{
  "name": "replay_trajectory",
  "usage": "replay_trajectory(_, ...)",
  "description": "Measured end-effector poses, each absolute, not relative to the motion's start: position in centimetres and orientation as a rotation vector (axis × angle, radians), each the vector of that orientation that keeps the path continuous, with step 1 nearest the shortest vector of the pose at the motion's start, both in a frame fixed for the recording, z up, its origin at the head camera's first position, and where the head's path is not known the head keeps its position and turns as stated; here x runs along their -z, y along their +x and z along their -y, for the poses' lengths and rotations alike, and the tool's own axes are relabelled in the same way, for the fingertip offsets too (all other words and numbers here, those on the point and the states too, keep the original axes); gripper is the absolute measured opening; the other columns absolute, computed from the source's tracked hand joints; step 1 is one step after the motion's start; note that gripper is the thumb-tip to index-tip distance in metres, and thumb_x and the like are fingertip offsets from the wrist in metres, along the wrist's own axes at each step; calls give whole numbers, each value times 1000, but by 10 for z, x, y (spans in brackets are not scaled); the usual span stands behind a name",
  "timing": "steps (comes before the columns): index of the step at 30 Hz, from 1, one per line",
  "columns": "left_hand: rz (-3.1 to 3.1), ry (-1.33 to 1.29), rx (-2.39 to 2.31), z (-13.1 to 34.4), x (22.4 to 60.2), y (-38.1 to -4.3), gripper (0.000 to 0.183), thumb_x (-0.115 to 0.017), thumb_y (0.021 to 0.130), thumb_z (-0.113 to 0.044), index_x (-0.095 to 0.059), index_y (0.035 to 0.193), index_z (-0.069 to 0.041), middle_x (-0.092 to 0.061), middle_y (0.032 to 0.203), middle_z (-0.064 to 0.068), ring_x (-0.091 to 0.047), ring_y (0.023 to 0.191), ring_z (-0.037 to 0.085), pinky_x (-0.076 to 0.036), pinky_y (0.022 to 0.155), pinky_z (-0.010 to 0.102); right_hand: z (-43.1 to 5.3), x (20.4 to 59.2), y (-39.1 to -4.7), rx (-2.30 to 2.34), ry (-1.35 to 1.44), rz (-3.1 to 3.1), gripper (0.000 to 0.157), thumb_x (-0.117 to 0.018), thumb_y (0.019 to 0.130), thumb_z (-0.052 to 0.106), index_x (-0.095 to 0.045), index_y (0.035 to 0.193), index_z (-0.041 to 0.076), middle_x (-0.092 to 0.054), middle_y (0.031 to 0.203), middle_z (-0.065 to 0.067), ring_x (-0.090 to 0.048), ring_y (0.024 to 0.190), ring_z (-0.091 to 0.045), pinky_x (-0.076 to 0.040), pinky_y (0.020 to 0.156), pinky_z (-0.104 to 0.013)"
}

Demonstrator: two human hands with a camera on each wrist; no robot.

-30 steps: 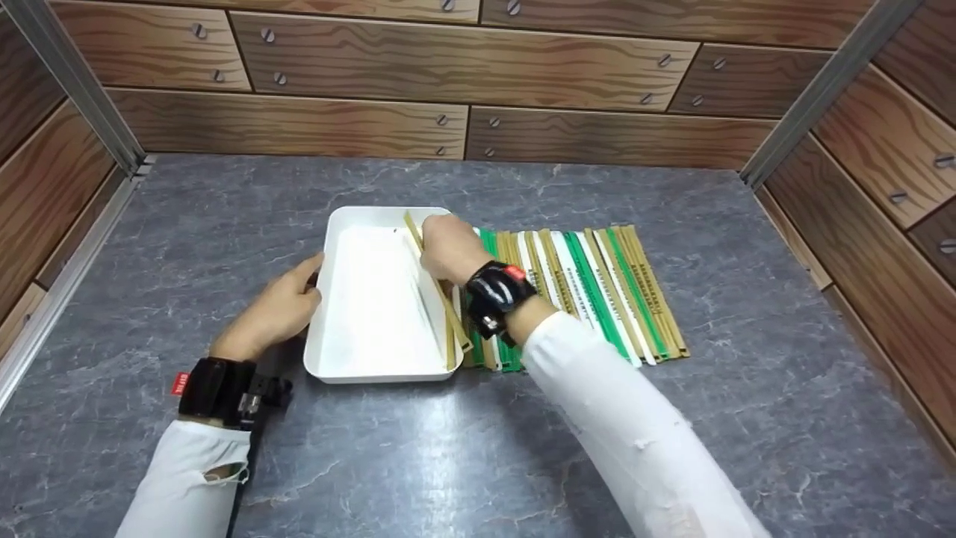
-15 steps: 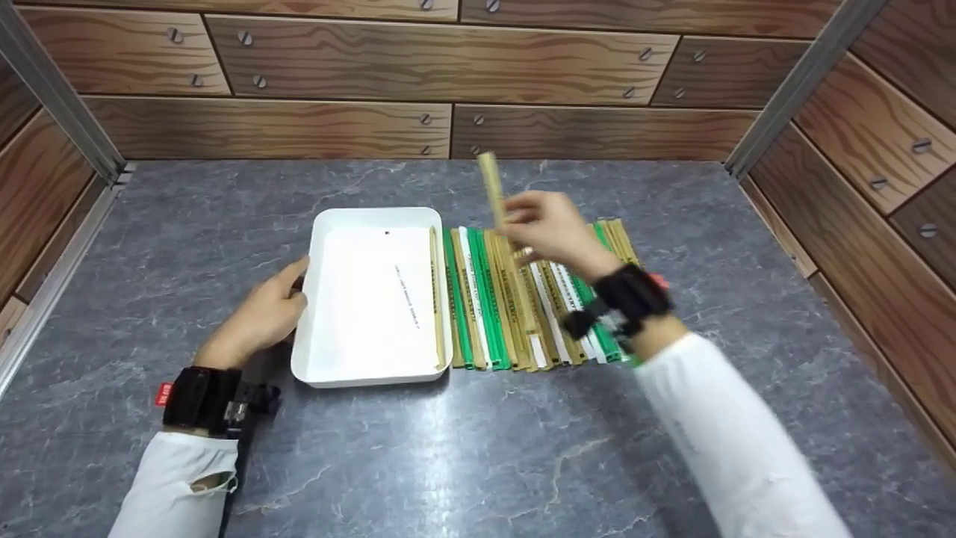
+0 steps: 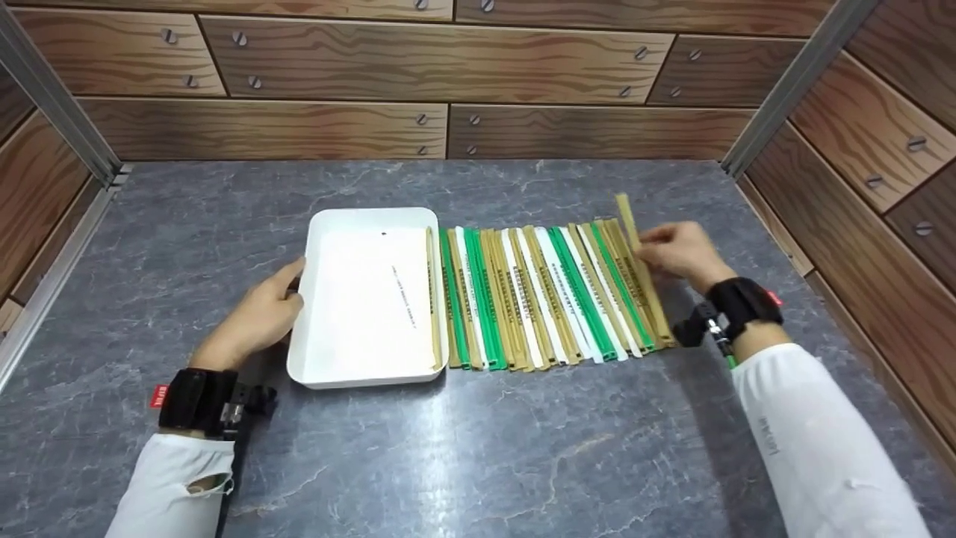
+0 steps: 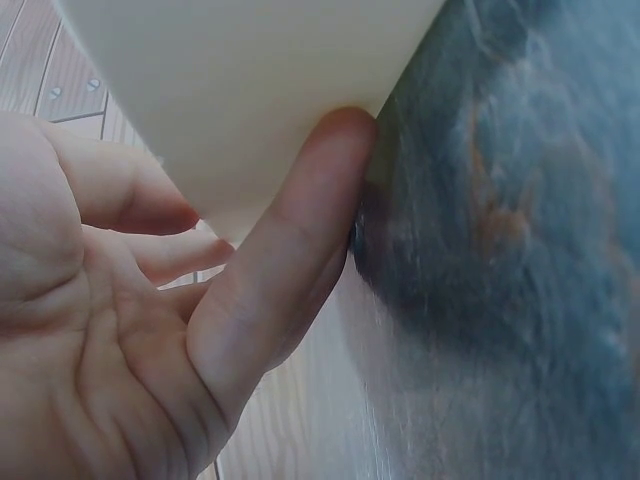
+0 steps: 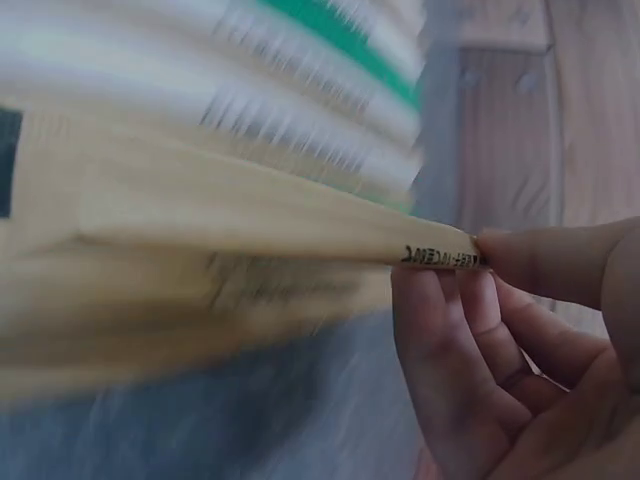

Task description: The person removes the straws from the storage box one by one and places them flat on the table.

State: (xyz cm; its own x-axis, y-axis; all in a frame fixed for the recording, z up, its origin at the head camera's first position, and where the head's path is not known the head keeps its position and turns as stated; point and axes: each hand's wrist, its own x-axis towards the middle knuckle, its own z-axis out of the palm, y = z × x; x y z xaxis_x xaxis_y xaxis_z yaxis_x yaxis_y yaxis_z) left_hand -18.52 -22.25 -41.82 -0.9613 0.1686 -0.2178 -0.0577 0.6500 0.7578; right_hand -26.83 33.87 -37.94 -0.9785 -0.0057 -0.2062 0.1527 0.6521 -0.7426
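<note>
Between thumb and fingertips, my right hand (image 3: 681, 255) pinches a long, narrow gold strip (image 3: 627, 215) with dark print along it. That strip slants at the right end of a row of gold, green and white printed strips (image 3: 532, 299). In the right wrist view the pinched gold strip (image 5: 300, 222) points away from the fingers, near other blurred strips. At the left wall of a white tray (image 3: 366, 378) rests my left hand (image 3: 258, 317). The left wrist view shows its thumb (image 4: 285, 225) against the tray's outer side. One gold strip (image 3: 432, 299) lies inside along the tray's right wall.
The tray floor bears a line of small print (image 3: 403, 297) and a dark speck (image 3: 384, 234). Everything lies on a grey marbled tabletop (image 3: 523, 448). Wood-patterned panels (image 3: 433, 63) enclose the back and sides.
My right hand moved from over the tray to the right end of the row, carrying a gold strip upright on the way. The left hand stays at the tray's left wall.
</note>
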Motion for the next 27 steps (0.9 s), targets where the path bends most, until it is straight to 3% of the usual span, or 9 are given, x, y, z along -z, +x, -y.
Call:
replay_trajectory(2,-2613,100,-1209,222,419,-184,65,-33,106,-12,-11,166,-2,-33,162,31,-51,122,38,-43,99,47,-351,386,-268,1190,147,-2685,48,-67,97,11,-58,136,-16,-70,104,-15,-66,71,-7,-61,66,-27)
replay_trajectory(4,-2619,104,-1213,222,420,-183,65,-34,106,-12,-12,166,-2,-32,162,31,-51,123,39,-43,100,47,-360,392,-268,1159,171,-2680,47,-67,98,11,-58,136,-16,-70,101,-13,-65,70,-8,-61,64,-27)
replay_trajectory(8,-2612,96,-1225,221,421,-183,65,-34,106,-12,-12,166,-3,-42,157,30,-59,104,36,-47,86,42,-368,402,-269,1138,228,-2645,44,-67,98,9,-59,135,-14,-70,88,-5,-65,70,-10,-60,62,-27)
replay_trajectory(11,-2617,102,-1222,221,421,-183,65,-34,106,-12,-13,166,-3,-44,155,30,-59,102,35,-47,85,40,-366,406,-271,1173,245,-2616,42,-67,98,7,-60,133,-15,-71,82,-3,-66,68,-11,-61,62,-27)
replay_trajectory(17,-2635,121,-1208,221,420,-184,65,-34,106,-12,-13,166,-2,-37,160,30,-55,120,39,-44,96,46,-362,407,-272,1185,232,-2636,40,-64,96,5,-61,131,-15,-71,87,-9,-68,70,-12,-62,64,-29)
replay_trajectory(24,-2613,112,-1245,221,418,-183,65,-34,105,-11,-13,166,-1,-48,150,32,-64,97,32,-52,77,35,-364,410,-274,1163,214,-2653,43,-59,93,1,-61,133,-15,-71,81,-5,-68,66,-11,-63,63,-28)
replay_trajectory(27,-2625,114,-1255,222,418,-183,65,-35,104,-10,-15,165,0,-49,149,32,-64,96,31,-52,76,32,-363,410,-275,1152,203,-2661,43,-59,93,1,-61,133,-15,-71,81,-5,-68,66,-12,-63,62,-29)
